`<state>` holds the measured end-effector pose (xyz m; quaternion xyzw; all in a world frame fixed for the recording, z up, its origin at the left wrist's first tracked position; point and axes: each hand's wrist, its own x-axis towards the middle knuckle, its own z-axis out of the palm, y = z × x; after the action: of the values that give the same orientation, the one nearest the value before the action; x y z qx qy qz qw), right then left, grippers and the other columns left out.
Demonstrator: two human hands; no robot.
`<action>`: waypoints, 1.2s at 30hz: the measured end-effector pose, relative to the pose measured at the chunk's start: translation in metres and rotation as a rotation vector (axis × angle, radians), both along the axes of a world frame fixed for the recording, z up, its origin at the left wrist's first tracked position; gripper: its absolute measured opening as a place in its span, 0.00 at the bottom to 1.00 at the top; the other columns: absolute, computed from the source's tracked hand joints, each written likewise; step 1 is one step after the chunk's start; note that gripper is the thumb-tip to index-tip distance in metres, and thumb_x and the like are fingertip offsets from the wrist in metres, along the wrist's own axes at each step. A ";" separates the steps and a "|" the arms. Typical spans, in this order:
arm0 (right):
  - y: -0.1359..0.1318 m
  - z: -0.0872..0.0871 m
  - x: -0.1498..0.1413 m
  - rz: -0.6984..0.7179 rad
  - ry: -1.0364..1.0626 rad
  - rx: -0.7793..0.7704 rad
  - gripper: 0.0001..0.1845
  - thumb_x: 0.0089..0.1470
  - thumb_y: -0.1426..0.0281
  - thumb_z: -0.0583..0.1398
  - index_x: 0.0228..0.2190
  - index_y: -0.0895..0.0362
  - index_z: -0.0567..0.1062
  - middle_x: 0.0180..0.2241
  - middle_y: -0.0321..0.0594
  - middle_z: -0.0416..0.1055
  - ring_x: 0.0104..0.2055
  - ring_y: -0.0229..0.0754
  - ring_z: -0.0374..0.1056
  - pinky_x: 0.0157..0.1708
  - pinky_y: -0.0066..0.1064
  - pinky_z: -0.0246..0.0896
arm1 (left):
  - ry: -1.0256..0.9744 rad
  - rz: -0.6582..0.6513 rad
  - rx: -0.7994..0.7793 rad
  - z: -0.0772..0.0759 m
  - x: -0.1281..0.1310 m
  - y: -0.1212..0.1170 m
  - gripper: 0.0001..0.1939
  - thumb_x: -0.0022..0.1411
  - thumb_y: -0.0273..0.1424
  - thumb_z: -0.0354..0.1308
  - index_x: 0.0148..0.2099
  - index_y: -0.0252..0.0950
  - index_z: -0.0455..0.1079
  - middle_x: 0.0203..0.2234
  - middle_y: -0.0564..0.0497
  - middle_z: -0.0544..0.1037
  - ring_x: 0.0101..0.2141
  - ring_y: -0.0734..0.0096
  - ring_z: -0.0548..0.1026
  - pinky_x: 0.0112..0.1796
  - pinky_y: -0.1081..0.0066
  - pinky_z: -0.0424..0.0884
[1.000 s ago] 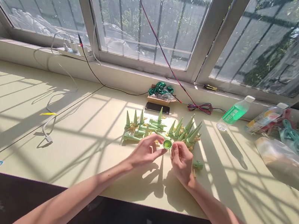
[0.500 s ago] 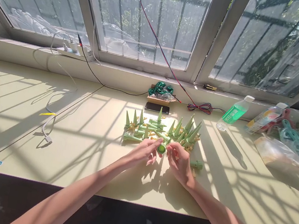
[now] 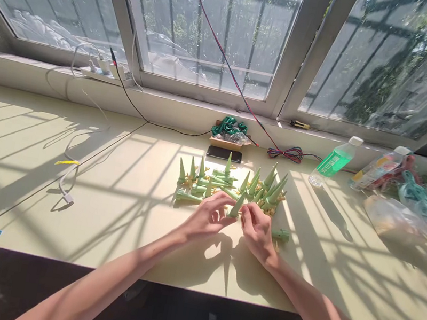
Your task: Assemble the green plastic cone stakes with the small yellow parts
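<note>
My left hand (image 3: 210,216) grips a pale green cone-shaped piece (image 3: 235,207) between thumb and fingers, its tip pointing up. Close against the right side of that piece, my right hand (image 3: 256,227) has its fingers pinched together; whatever is in the pinch is too small to make out. Beyond both hands stands a cluster of similar green cones (image 3: 254,184), several upright and some lying flat, with small yellowish bits among them. A short green ribbed piece (image 3: 280,235) lies just right of my right hand.
A dark phone (image 3: 224,154) and a small box (image 3: 230,140) with green ribbon lie behind the cones. A green-labelled bottle (image 3: 334,163), a plastic bag (image 3: 398,219) and teal items (image 3: 421,195) are at the right. A white cable (image 3: 69,175) trails on the left.
The green piece has turned in my left hand: its round hollow end faced me before, and its pointed tip is up now. My right hand stays pinched beside it.
</note>
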<state>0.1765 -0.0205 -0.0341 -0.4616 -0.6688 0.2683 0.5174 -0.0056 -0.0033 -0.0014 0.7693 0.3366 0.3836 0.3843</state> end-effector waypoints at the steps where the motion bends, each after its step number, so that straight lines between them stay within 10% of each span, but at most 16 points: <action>1: 0.000 0.000 0.000 0.002 0.007 -0.002 0.14 0.67 0.63 0.53 0.30 0.55 0.68 0.20 0.30 0.57 0.21 0.34 0.53 0.21 0.28 0.48 | 0.001 0.006 0.005 -0.001 0.000 0.000 0.12 0.63 0.37 0.62 0.47 0.38 0.72 0.44 0.48 0.71 0.29 0.77 0.71 0.26 0.76 0.70; 13: 0.000 -0.003 -0.003 -0.039 0.154 0.098 0.13 0.68 0.61 0.54 0.33 0.55 0.69 0.22 0.32 0.61 0.21 0.35 0.56 0.20 0.28 0.54 | -0.057 0.083 -0.280 0.002 0.001 0.006 0.28 0.67 0.54 0.51 0.34 0.33 0.72 0.26 0.51 0.74 0.20 0.78 0.68 0.19 0.77 0.63; 23: -0.002 0.006 0.000 0.058 0.041 0.146 0.11 0.66 0.64 0.54 0.34 0.56 0.70 0.25 0.36 0.66 0.21 0.35 0.61 0.19 0.28 0.55 | -0.143 -0.146 -0.732 0.004 0.001 0.007 0.34 0.59 0.59 0.56 0.30 0.29 0.74 0.20 0.50 0.74 0.16 0.79 0.66 0.18 0.77 0.59; 31: -0.001 0.001 0.001 0.056 0.042 0.080 0.10 0.66 0.63 0.55 0.36 0.55 0.70 0.25 0.34 0.66 0.22 0.35 0.61 0.21 0.28 0.54 | -0.203 -0.162 -0.687 0.002 -0.003 0.008 0.24 0.57 0.50 0.66 0.35 0.32 0.71 0.21 0.54 0.71 0.18 0.79 0.68 0.18 0.77 0.62; 36: -0.001 0.002 0.001 0.002 -0.014 0.091 0.13 0.67 0.62 0.54 0.31 0.55 0.69 0.22 0.32 0.61 0.22 0.35 0.56 0.23 0.28 0.52 | -0.107 0.009 -0.302 -0.003 0.001 0.006 0.22 0.57 0.45 0.67 0.44 0.35 0.70 0.31 0.52 0.74 0.22 0.78 0.70 0.20 0.77 0.67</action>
<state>0.1771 -0.0213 -0.0319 -0.4387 -0.6846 0.2348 0.5327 -0.0049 0.0024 -0.0043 0.6798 0.3727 0.3710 0.5112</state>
